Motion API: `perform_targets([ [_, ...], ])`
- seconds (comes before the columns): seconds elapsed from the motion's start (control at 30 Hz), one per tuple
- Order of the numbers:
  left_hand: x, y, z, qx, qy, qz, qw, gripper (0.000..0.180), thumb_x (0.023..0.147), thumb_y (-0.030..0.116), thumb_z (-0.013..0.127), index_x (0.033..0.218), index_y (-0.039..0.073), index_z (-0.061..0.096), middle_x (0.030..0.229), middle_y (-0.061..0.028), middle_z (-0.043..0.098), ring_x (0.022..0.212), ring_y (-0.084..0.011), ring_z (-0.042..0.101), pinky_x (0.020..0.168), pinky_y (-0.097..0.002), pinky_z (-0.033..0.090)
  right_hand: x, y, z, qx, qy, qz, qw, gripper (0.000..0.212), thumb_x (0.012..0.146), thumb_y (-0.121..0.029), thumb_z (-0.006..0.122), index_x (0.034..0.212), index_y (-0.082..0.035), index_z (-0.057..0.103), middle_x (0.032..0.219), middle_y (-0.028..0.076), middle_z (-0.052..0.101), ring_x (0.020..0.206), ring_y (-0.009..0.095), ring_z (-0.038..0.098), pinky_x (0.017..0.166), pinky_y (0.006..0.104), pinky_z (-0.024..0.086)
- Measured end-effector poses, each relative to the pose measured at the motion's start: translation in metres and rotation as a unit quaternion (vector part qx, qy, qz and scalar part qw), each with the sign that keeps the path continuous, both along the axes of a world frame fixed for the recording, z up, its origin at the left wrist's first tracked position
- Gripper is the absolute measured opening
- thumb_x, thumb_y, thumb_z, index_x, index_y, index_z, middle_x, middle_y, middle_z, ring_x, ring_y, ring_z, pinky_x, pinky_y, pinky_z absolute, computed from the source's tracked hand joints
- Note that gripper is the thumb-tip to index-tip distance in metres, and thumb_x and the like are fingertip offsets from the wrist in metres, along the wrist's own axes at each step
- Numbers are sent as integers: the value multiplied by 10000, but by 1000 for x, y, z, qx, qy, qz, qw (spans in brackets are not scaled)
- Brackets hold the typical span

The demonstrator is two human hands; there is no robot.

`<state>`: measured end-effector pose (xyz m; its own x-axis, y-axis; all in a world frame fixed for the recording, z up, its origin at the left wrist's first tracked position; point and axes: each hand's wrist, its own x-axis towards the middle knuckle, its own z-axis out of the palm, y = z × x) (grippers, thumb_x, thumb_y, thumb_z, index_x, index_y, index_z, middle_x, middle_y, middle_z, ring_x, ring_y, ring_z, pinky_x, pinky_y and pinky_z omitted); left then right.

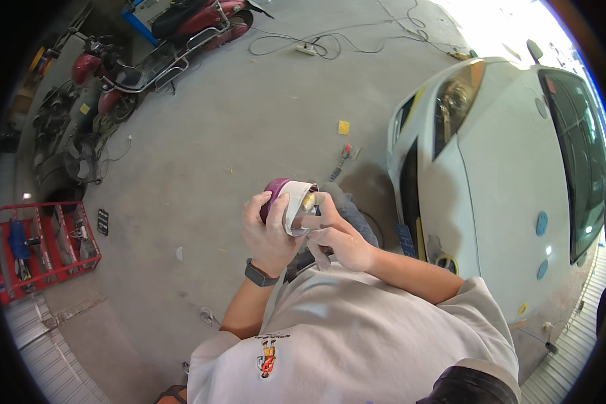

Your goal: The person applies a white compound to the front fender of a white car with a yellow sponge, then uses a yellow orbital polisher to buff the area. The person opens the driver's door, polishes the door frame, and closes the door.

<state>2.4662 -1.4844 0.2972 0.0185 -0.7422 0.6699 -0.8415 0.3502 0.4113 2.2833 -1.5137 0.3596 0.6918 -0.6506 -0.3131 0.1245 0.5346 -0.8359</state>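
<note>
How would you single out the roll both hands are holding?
Start at the white car on the right; just left of its front, above the concrete floor, the left hand and right hand meet. Between them is a purple-cored roll with a white strip peeling off, the only purple item there.

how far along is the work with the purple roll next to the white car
Done: blue discs already sit on the white car. In hand: the left hand grips the purple roll; the right hand pulls its white strip. Left: no strip on the car yet.
</note>
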Motion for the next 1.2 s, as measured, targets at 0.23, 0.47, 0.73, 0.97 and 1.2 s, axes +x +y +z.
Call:
perform_targets([
  [0.23, 37, -162, -4, 46, 9, 85, 995, 872, 652, 207, 965, 1394, 122, 514, 1384, -168, 412, 1187, -360, 540, 926, -476, 532, 34, -189, -15, 215, -149, 7, 965, 587, 859, -105, 389, 1433, -211, 318, 1403, 163, 569, 610, 164, 437, 566, 294, 422],
  [0.47, -22, -395, 1, 98, 70, 60, 991, 928, 615, 107, 938, 1403, 107, 446, 1395, -170, 373, 1282, -379, 406, 1052, -503, 440, -34, -417, -23, 118, -184, -43, 975, 662, 873, -85, 347, 1500, -295, 314, 1525, 219, 513, 554, 146, 385, 528, 269, 420],
  [0.73, -114, -656, -33, 72, 75, -124, 987, 795, 670, 101, 856, 1368, 79, 475, 1292, -147, 539, 1233, -370, 468, 1037, -533, 409, -149, -612, -16, -22, -142, -211, 967, 522, 959, -108, 509, 1426, -137, 277, 1428, 170, 537, 682, 93, 523, 611, 248, 498],
  [0.97, -269, -877, -61, 180, 79, -248, 949, 778, 621, 48, 824, 1336, 79, 522, 1274, -158, 489, 1246, -392, 456, 1015, -547, 448, -328, -748, -47, -73, -52, -436, 896, 486, 988, -69, 493, 1431, -162, 319, 1455, 211, 526, 612, 96, 519, 605, 258, 525],
  [1.2, -461, -1062, -23, 163, 35, -431, 887, 851, 610, 33, 850, 1370, 98, 470, 1309, -185, 433, 1219, -385, 487, 981, -504, 482, -514, -815, -72, -66, -63, -696, 713, 357, 958, -58, 504, 1307, -116, 458, 1412, 220, 607, 529, 115, 502, 574, 295, 555],
])
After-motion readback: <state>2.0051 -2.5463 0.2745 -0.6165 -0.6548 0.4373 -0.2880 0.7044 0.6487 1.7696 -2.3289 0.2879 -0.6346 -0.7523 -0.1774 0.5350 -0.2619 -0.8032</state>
